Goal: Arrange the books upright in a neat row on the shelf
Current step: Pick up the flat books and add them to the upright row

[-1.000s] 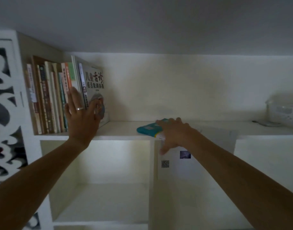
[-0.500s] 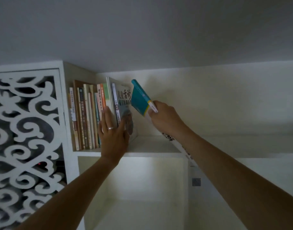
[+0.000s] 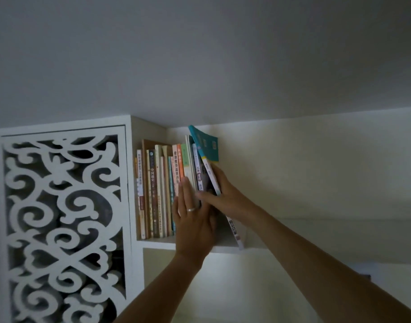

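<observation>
At the right end of the row of books (image 3: 161, 194) on the shelf (image 3: 227, 244), the right hand (image 3: 225, 197) is gripping the teal book (image 3: 205, 148), its long axis tilting left against the row, while the left hand (image 3: 192, 220) is pressing flat-fingered on the neighbouring spines.

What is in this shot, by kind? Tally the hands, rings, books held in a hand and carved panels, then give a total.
Hands: 2 (left hand, right hand)
Rings: 1 (ring on the left hand)
Books held in a hand: 1 (teal book, gripped by the right hand)
Carved panels: 1 (carved panel)
Total: 5
</observation>
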Demonstrator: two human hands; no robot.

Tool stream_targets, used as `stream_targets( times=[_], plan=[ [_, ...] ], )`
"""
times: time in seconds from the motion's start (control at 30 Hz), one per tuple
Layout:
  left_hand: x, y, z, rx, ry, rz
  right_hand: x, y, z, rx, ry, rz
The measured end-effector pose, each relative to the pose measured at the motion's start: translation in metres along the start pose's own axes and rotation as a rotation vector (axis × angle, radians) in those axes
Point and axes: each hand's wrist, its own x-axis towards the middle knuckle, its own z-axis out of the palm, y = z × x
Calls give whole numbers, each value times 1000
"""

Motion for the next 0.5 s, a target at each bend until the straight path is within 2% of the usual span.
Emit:
stream_targets(
  times=[0.1,0.17,0.23,0.33,0.5],
  plan=[
    [0,-2,4,-13,46,2,-18,24,-2,-261,35,41],
    [1,-2,6,-28,71,5,-35,40,-8,-463,42,193],
    [1,-1,8,-36,109,3,-54,48,-11,-584,-36,291],
    [1,-3,9,-49,130,-2,-64,47,-9,-606,-17,251],
    [1,-4,10,-54,103,-3,-45,49,14,-449,19,180]
  ],
)
